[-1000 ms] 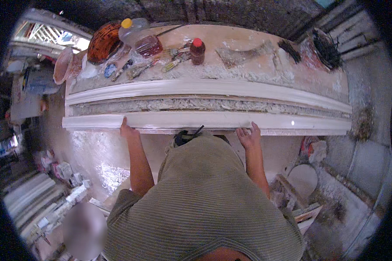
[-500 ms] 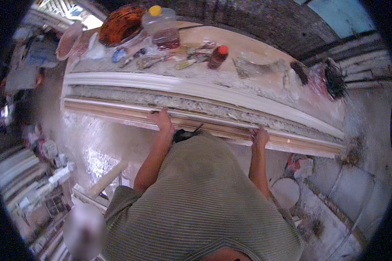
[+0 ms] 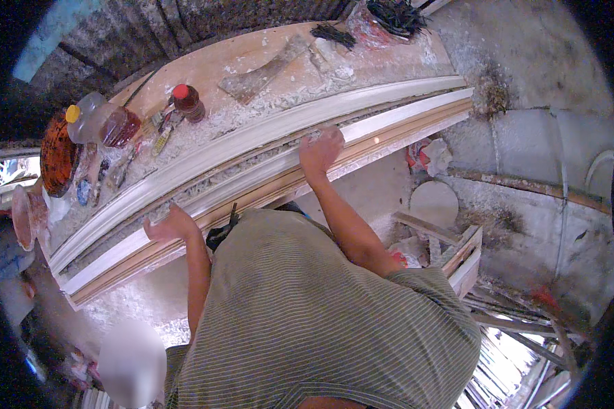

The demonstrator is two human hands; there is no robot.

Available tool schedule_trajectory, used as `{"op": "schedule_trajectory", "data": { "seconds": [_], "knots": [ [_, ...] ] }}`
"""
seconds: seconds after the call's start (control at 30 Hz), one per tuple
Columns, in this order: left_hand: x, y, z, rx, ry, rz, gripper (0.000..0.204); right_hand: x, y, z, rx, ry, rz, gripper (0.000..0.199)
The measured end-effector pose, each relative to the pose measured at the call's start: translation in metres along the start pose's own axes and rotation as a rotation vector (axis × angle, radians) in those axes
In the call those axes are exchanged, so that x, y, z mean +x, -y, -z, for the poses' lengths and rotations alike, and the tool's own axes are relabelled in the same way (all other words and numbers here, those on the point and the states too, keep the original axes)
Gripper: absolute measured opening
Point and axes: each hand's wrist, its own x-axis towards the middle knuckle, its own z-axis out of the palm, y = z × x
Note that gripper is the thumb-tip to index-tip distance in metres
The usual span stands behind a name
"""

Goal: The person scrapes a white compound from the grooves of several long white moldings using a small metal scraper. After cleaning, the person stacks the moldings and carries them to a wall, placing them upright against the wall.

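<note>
Head view. Left hand (image 3: 172,225): palm down, fingers spread flat on the near edge of the long white moulding strip (image 3: 266,180), pressing rather than clasping; nothing enclosed in the grip. Right hand (image 3: 322,148): likewise flat and open, fingers laid over the upper face of the same strip, farther along toward its right end; not closed around anything.

Moulding strip: long, pale, profiled, lying lengthwise along the front edge of the workbench (image 3: 266,58), running from lower left to upper right, with a tan wooden underside showing along its near edge. Second white moulding (image 3: 252,140): parallel, just behind the first, with a rough crumbly band between the two.

Bench top, behind the mouldings: dusty, strewn with white debris. Small bottle with red cap (image 3: 186,102), upright, toward the left. Clear bottle with yellow cap (image 3: 82,117) and a container of reddish liquid (image 3: 119,126), side by side, left of the red-capped bottle. Orange round dish (image 3: 56,153) at the far left end. Flat trowel-like blade (image 3: 262,71) lying mid-bench. Dark bundle of fibres (image 3: 334,33) near the right end.

Foreground: olive striped shirt (image 3: 320,320). Floor to the right: round white disc (image 3: 434,203), scrap wood pieces (image 3: 460,252).
</note>
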Motion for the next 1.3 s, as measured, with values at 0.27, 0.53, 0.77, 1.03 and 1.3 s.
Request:
{"op": "schedule_trajectory", "data": {
  "seconds": [0.27, 0.53, 0.77, 1.03, 1.3],
  "knots": [
    [-0.009, -0.018, -0.006, -0.310, 0.882, -0.678, 0.030, 0.022, -0.002, -0.011, 0.063, 0.250, 0.314, 0.019],
    [-0.034, -0.045, -0.014, -0.012, 1.139, -0.725, 0.036, 0.024, -0.036, -0.028, 0.238, 0.354, 0.634, 0.048],
    [-0.038, -0.028, -0.019, -0.134, 1.034, -0.844, 0.034, 0.042, -0.034, -0.004, 0.191, 0.746, 0.629, 0.065],
    [-0.040, -0.030, -0.011, -0.162, 1.103, -0.763, 0.032, 0.030, -0.046, 0.002, 0.296, 0.648, 0.566, 0.070],
    [-0.042, -0.031, -0.014, -0.179, 1.213, -0.729, 0.034, 0.033, -0.051, 0.001, 0.202, 0.822, 0.533, 0.071]
  ]
}}
